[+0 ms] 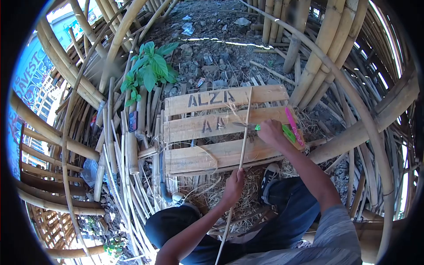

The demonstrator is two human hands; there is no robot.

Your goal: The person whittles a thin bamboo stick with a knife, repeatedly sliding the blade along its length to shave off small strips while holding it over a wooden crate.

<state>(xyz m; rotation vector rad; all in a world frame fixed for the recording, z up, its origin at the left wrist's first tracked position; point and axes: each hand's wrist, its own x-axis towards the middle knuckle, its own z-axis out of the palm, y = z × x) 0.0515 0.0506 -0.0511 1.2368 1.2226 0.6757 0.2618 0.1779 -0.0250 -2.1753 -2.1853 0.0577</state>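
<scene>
My left hand (234,187) is wrapped round a long thin bamboo strip (244,148), which runs from my lap up across a slatted wooden crate (190,161). In my right hand (270,131) is a knife (240,124) with a green handle, its blade pointing left and overlapping the strip. Beside the right wrist, a bright green item (289,133) and a long pink item (294,126) lie on the crate's right end. Black stencilled letters and a few thin shavings mark the crate's slats.
Cut bamboo poles and strips (126,176) are heaped on the left, with a phone (133,121) lying on them. A leafy plant (152,66) grows at the back left. Bent bamboo poles (353,101) rise on the right. Shavings (203,190) litter the ground by my feet.
</scene>
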